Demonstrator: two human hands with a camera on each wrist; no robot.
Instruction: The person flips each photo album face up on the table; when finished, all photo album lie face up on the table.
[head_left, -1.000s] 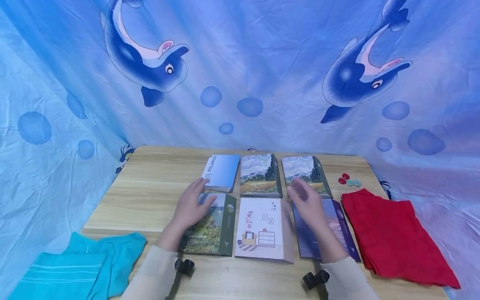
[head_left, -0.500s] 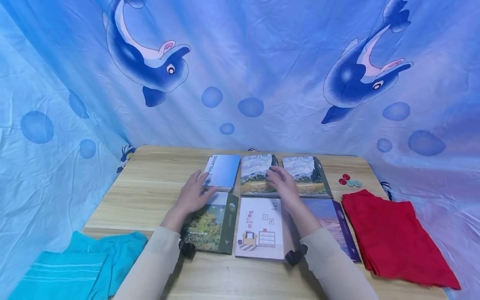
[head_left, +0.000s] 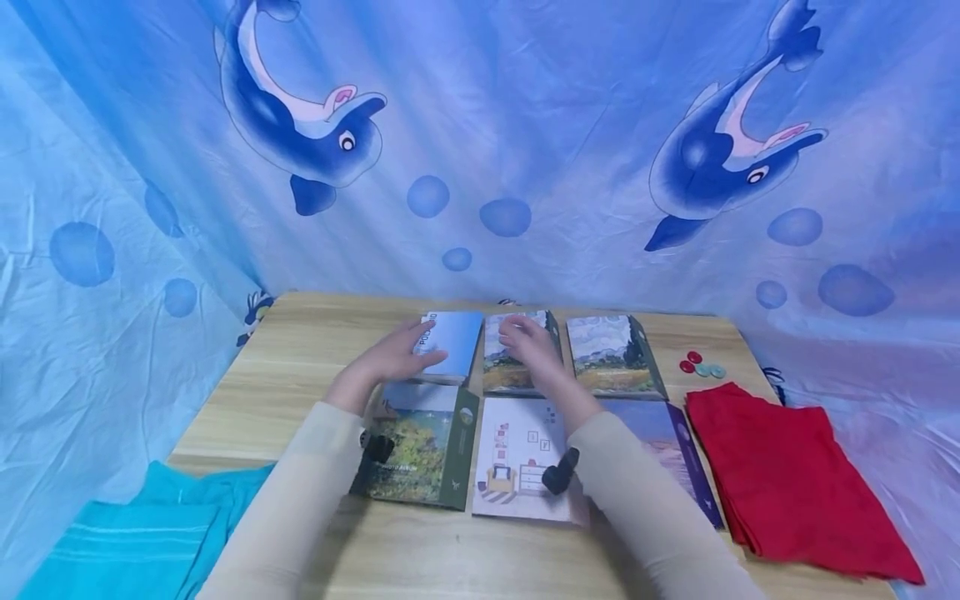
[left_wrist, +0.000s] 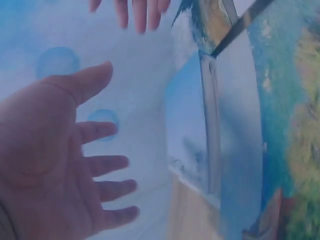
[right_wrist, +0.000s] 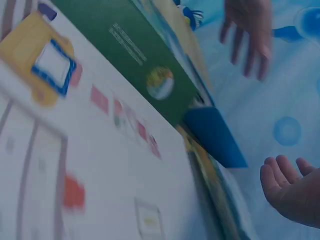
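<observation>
My left hand (head_left: 393,354) is over the left side of a blue-and-white album marked POLAROID (head_left: 459,337), its fingers extended. In the left wrist view that hand (left_wrist: 55,155) has its fingers spread with nothing in them. My right hand (head_left: 534,348), fingers loosely bent, hovers over the middle landscape-painting album (head_left: 498,373) and hides part of its cover. The right wrist view shows this hand (right_wrist: 295,195) raised above the albums, holding nothing. A green photo album (head_left: 416,442) lies nearest my left wrist. Beneath my right forearm lies a white album with a room drawing (head_left: 498,433).
A second landscape album (head_left: 607,358) lies at the back right, with a purple-spined album (head_left: 667,433) in front of it. Red and pale green round pieces (head_left: 695,357) sit beside a folded red cloth (head_left: 795,483). Turquoise cloth (head_left: 135,533) lies at left.
My left hand has moved forward over the POLAROID album. The right hand has swept left from the right-hand landscape album to above the middle one. The albums stay in place.
</observation>
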